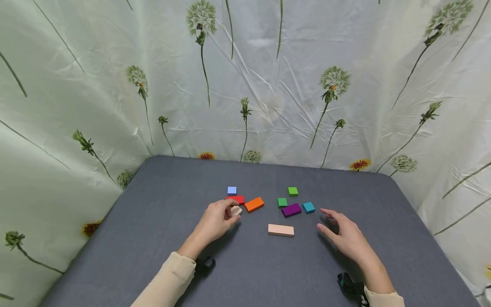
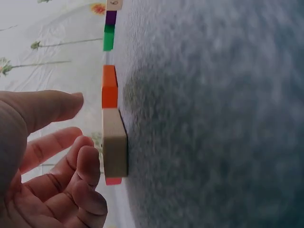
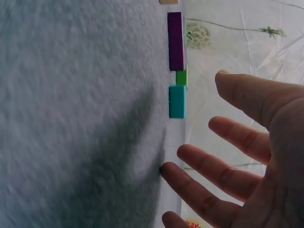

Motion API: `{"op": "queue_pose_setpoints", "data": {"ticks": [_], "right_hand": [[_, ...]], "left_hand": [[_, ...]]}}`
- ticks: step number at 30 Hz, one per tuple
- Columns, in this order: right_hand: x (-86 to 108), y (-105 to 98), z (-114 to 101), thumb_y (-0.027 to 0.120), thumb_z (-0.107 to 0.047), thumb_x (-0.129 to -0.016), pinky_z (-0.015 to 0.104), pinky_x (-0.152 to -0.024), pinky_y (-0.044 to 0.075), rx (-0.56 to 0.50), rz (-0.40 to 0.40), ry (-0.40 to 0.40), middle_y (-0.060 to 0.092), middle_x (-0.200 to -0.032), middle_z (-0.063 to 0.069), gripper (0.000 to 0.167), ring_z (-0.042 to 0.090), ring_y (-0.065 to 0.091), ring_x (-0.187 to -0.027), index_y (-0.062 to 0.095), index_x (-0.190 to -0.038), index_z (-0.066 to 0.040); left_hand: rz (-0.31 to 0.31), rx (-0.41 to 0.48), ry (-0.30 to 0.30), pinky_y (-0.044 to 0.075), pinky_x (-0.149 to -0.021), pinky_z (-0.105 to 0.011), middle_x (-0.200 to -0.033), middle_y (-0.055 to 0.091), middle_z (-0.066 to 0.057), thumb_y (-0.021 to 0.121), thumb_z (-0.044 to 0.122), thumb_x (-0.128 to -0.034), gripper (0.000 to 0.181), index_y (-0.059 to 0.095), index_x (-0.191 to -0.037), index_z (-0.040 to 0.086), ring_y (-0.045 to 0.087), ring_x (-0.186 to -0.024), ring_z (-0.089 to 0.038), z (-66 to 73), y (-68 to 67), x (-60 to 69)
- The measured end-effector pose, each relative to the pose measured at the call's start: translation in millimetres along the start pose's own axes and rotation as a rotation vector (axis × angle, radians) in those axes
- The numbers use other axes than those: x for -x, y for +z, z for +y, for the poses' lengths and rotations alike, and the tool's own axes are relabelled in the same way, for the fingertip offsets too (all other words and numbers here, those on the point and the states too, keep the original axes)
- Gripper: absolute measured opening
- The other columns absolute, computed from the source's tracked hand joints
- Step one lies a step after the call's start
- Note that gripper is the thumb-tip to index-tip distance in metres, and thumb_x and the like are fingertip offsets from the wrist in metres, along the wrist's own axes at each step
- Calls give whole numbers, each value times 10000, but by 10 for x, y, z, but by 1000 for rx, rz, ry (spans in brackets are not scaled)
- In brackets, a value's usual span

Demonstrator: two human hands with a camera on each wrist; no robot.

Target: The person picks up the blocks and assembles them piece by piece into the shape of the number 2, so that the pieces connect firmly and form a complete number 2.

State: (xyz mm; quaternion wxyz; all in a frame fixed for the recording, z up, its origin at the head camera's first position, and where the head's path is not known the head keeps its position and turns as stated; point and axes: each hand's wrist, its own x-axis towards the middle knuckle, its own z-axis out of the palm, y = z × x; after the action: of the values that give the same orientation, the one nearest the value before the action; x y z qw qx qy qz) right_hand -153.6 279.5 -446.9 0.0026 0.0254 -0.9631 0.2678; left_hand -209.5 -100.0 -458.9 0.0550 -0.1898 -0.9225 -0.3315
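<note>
Over a pale wooden block (image 1: 236,210) hovers my left hand (image 1: 216,219), its fingers loosely bent. In the left wrist view a gap shows between the thumb and that block (image 2: 115,142), and the fingertips lie close beside it; whether they touch it I cannot tell. Behind the block is a red block (image 1: 239,199), with an orange block (image 1: 254,204) to its right. My right hand (image 1: 347,236) is held above the table with fingers spread and nothing in them. Nearest to it lies a teal block (image 1: 308,207), beside a purple block (image 1: 291,210).
A peach-coloured block (image 1: 281,230) lies between the hands, closer to me. Farther back are a light blue block (image 1: 232,191), a dark green block (image 1: 282,202) and a light green block (image 1: 293,191). The grey table (image 1: 245,273) ends at a flowered curtain (image 1: 268,85).
</note>
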Motion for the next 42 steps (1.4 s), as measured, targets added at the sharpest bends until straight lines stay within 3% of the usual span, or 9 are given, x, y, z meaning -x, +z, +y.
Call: {"op": "queue_pose_setpoints", "data": {"ticks": [19, 33, 42], "right_hand": [[-21, 269, -217, 790, -310, -989, 670, -1072, 491, 3, -7, -100, 705, -1362, 174, 417, 436, 631, -1297, 723, -1356, -125], [-56, 302, -333, 809, -342, -970, 680, -1069, 476, 34, -41, -74, 696, -1390, 149, 407, 437, 617, -1302, 742, -1334, -173], [-113, 307, -360, 817, -333, -963, 676, -1055, 486, 54, -57, -64, 718, -1349, 109, 341, 409, 637, -1290, 772, -1270, -191]], "left_hand": [[-38, -39, -138, 413, -628, -273, -720, 573, 29, 914, 164, -863, 344, 735, -1147, 88, 494, -650, -124, -123, -74, -43], [-162, -80, -222, 387, -624, -286, -777, 575, -4, 946, 224, -832, 329, 690, -1022, 140, 513, -704, -157, -130, -134, -40], [-167, -72, -224, 399, -634, -285, -784, 591, -6, 938, 221, -836, 304, 686, -984, 136, 523, -717, -157, -159, -159, -31]]}}
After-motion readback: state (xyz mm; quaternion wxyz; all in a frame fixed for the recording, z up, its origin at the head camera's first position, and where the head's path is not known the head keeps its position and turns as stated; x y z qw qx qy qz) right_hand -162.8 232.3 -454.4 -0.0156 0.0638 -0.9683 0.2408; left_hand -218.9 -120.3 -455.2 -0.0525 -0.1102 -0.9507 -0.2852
